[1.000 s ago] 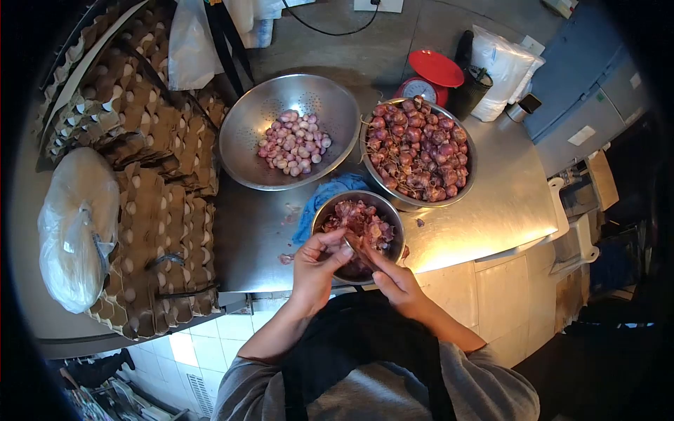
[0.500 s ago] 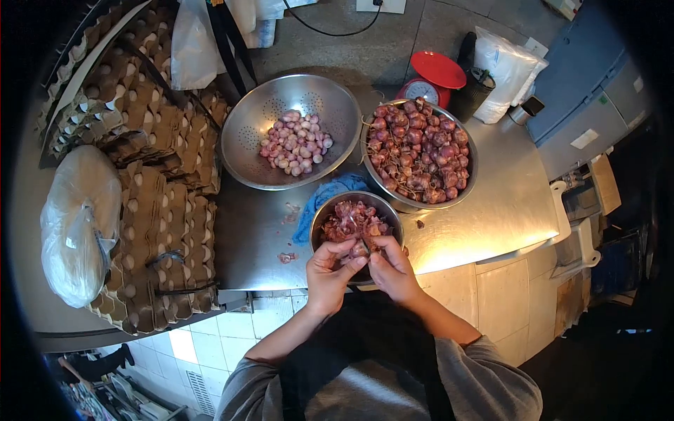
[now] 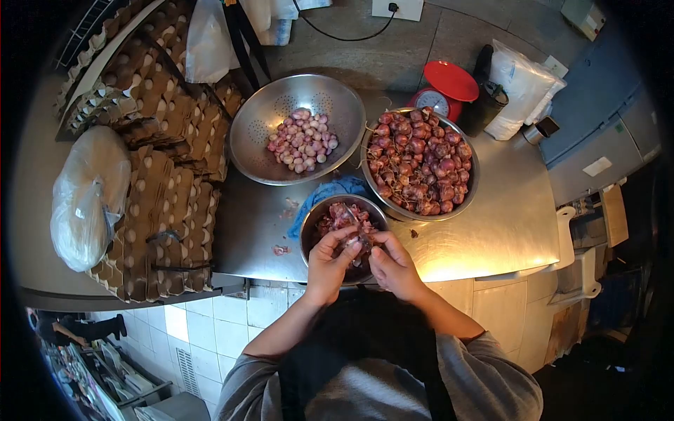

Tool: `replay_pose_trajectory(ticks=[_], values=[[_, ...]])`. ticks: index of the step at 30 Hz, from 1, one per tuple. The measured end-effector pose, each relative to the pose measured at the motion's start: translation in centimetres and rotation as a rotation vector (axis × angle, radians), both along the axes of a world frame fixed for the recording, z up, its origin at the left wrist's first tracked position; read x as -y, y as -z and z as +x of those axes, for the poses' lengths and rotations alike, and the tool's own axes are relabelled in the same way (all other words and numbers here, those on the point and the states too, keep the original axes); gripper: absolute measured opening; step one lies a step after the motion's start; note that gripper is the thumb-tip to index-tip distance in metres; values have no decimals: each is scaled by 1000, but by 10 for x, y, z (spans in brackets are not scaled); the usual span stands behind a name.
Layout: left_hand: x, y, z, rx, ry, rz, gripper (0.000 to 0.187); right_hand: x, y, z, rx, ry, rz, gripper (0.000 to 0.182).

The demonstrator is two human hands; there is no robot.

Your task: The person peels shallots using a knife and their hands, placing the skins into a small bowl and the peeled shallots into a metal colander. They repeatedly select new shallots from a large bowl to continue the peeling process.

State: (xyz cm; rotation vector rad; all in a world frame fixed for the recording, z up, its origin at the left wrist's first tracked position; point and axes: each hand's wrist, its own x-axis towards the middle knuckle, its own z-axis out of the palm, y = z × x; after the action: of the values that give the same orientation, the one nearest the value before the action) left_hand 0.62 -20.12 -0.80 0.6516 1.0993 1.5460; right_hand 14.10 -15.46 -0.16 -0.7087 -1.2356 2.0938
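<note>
Over a small steel bowl (image 3: 307,242) of reddish skins (image 3: 335,219), my left hand (image 3: 328,265) pinches a shallot (image 3: 356,242) between thumb and fingertips. My right hand (image 3: 394,264) is closed right beside it, fingertips at the shallot; what they grip is too small to make out. A thin shiny streak shows just above the fingers. Behind the bowl stands a steel colander (image 3: 246,151) with peeled pinkish shallots (image 3: 303,140). To its right, a larger steel bowl (image 3: 472,188) is heaped with unpeeled red shallots (image 3: 421,161).
A blue cloth (image 3: 316,196) lies behind the small bowl on the steel table (image 3: 505,224). Egg trays (image 3: 165,231) are stacked at left, with a plastic bag (image 3: 88,200) on them. A red scale (image 3: 449,83) and a white sack (image 3: 519,88) stand at the back right. Skin scraps (image 3: 281,250) lie nearby.
The head view has shifted slightly. Both hands stay over the small bowl, and the right fingers have changed position against the shallot. The shiny streak above the fingers now shows more clearly.
</note>
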Motion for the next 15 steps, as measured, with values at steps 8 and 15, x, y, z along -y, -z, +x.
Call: replay_pose_trajectory(ticks=[8,15], values=[[12,-14,9,260,21,50,30,-43,9,15,81,1,-61,31],[16,-7,7,407,-101,9,22,-37,12,21,100,-148,126,44]])
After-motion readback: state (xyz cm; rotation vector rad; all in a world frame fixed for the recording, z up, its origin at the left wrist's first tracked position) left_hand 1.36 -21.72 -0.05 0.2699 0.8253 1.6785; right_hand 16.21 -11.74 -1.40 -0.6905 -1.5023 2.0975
